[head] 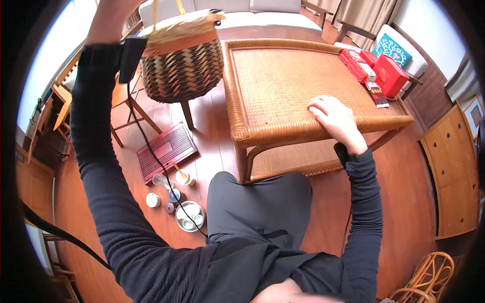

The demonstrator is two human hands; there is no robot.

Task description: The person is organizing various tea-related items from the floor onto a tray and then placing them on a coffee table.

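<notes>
My left hand [115, 17] is raised at the top left, its fingers cut off by the picture's edge. Just beside it is a dark-and-tan woven basket [182, 72] with a pale cloth-like top. Yellow strap handles [181, 7] run straight up from the basket toward that hand, which appears to hold them. A wooden stool [146, 119] is partly hidden behind the basket. My right hand [335, 117] rests palm down over the front rim of a rattan table [284, 79], with nothing in its fingers. A dark clip-like device [131, 58] sits at my left wrist.
On the floor lie a slatted tea tray [168, 153], a white cup with a wooden utensil [183, 177], lidded containers [153, 200] and a round metal tray [203, 223] with cups. A black cable [151, 149] hangs across them. Red boxes [388, 75] sit at the table's right end.
</notes>
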